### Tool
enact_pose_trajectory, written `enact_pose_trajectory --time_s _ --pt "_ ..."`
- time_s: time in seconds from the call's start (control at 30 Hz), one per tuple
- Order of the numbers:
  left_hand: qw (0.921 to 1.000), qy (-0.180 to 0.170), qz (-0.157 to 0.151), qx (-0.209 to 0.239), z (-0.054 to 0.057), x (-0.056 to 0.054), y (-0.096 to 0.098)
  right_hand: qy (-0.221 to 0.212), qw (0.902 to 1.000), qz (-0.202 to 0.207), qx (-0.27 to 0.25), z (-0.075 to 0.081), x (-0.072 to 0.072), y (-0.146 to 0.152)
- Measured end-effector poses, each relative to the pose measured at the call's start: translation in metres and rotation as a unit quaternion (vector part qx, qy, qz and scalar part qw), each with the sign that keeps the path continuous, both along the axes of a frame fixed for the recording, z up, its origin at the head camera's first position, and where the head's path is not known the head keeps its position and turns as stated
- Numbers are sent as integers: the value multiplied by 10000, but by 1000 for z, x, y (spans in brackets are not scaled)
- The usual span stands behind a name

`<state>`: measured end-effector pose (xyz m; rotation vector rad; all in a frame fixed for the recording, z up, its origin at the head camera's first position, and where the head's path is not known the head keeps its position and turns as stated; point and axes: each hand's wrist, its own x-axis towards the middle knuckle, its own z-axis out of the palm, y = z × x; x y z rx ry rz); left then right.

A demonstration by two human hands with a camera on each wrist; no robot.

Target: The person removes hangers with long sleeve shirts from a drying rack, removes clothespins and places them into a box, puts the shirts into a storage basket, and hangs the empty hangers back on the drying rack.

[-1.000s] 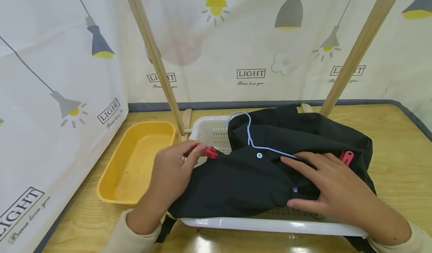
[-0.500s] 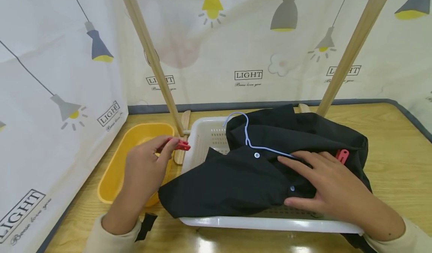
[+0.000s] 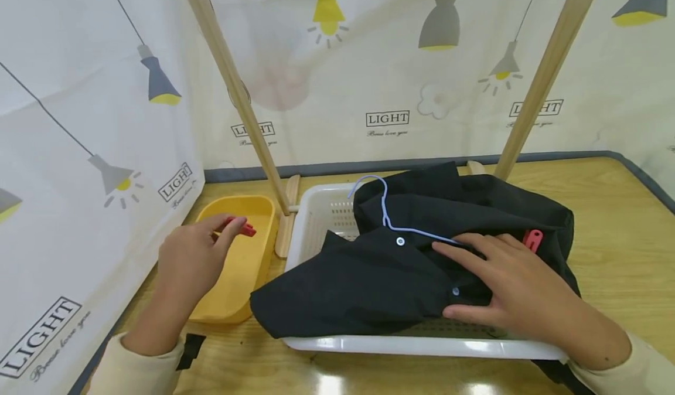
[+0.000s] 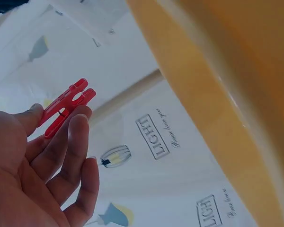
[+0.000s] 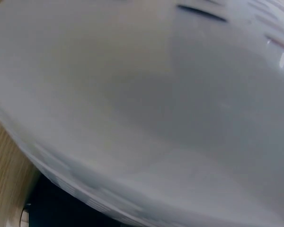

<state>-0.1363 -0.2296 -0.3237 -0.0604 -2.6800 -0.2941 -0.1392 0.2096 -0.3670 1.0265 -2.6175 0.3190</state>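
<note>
My left hand (image 3: pixel 192 260) pinches a red clothespin (image 4: pixel 66 106) between thumb and fingers, over the yellow tub (image 3: pixel 258 266) in the head view. A black buttoned shirt (image 3: pixel 343 289) lies across the white basket (image 3: pixel 311 207), with a light blue wire hanger (image 3: pixel 385 207) at its collar. My right hand (image 3: pixel 511 289) rests on the shirt, fingers spread and its fingertips at the hanger's arm. Beyond that hand, a second red clothespin (image 3: pixel 533 240) sits on the shirt. The right wrist view is filled by a smooth pale surface, with the hand hidden.
Two wooden poles (image 3: pixel 234 84) rise behind the basket, one on each side, from wooden feet on the table (image 3: pixel 617 231). A printed cloth backdrop (image 3: pixel 337 78) closes off the back and the left side.
My left hand has moved left with its clothespin, from the shirt's collar to over the yellow tub. The shirt's left part has spread further left. My right hand keeps its place.
</note>
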Motion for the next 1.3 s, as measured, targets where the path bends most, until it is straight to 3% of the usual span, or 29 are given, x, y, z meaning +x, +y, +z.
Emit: enact_pose_trajectory --time_s 0.3,0.5,0.67,0.83,1.1,1.3 --pt "9916 -1193 495 -49 -6 -5 -22 -41 10000 -20 -18 0 -1 1" --pt "9759 -2100 569 -167 -14 -9 -35 -55 10000 -51 -13 1 -1 2" --pt "9579 -2786 674 -176 -21 -11 -41 -74 9999 -66 23 4 -2 2" --pt "9493 -3064 668 -223 -30 -14 -44 -91 9999 -49 42 6 -3 3" --pt "9401 -3351 413 -475 -45 -15 -47 -129 9999 -54 74 5 -1 4" --pt "9436 -3262 244 -506 -53 -12 -49 -209 9997 -56 75 2 1 2"
